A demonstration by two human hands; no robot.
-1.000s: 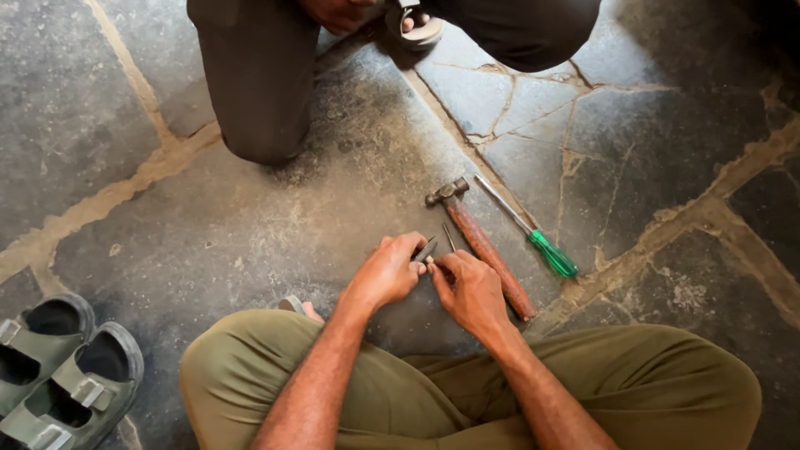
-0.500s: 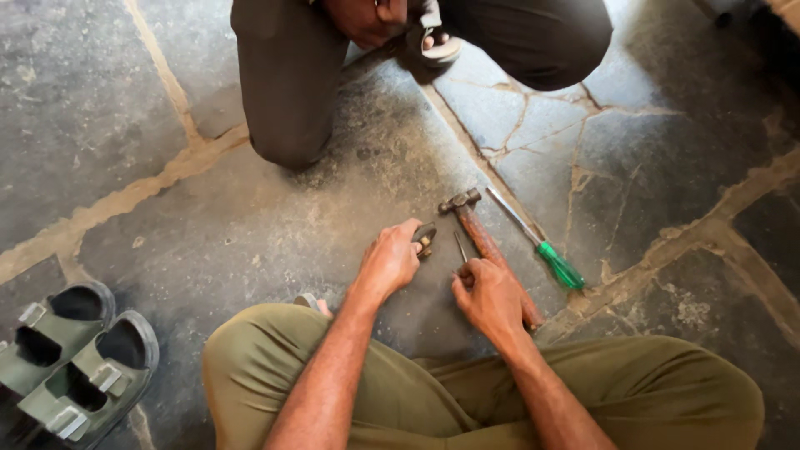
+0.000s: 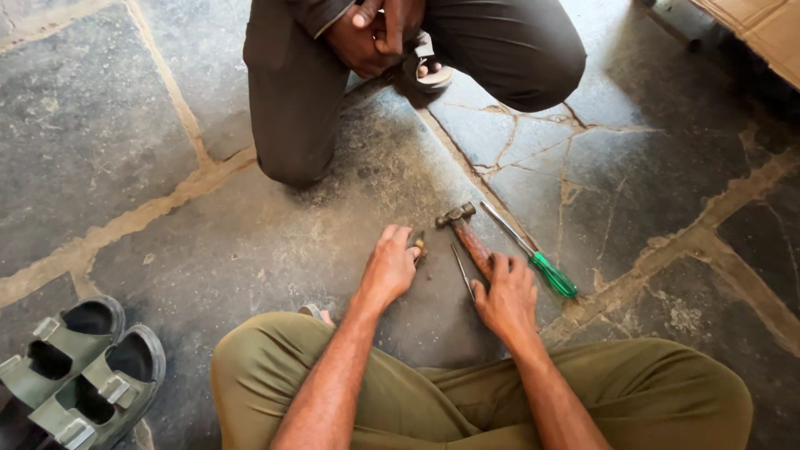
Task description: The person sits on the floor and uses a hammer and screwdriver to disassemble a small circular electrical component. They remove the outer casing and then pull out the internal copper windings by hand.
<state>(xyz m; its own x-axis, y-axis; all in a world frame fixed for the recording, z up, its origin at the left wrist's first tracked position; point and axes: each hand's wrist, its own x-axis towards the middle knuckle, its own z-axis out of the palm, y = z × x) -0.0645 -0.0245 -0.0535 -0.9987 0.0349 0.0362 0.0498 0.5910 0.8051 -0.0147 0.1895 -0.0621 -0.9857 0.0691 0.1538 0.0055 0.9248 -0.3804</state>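
- Lower left of the frame: a pair of green sandals (image 3: 71,367) stands on the stone floor (image 3: 125,142).
- Upper centre: another person's dark trousers (image 3: 292,92) and clasped hands (image 3: 371,33), crouching.
- Centre: the left hand (image 3: 390,268) is curled, fingertips pinching a small brass-coloured piece (image 3: 419,245) against the floor.
- Just right of it, a thin metal rod (image 3: 462,268) lies on the stone.
- The right hand (image 3: 507,296) rests loosely on the wooden handle of the hammer (image 3: 467,233), fingers not clearly wrapped round it.
- Right of centre: a green-handled screwdriver (image 3: 537,265) lies beside the hammer.

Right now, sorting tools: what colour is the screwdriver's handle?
Green, on the screwdriver in the head view.
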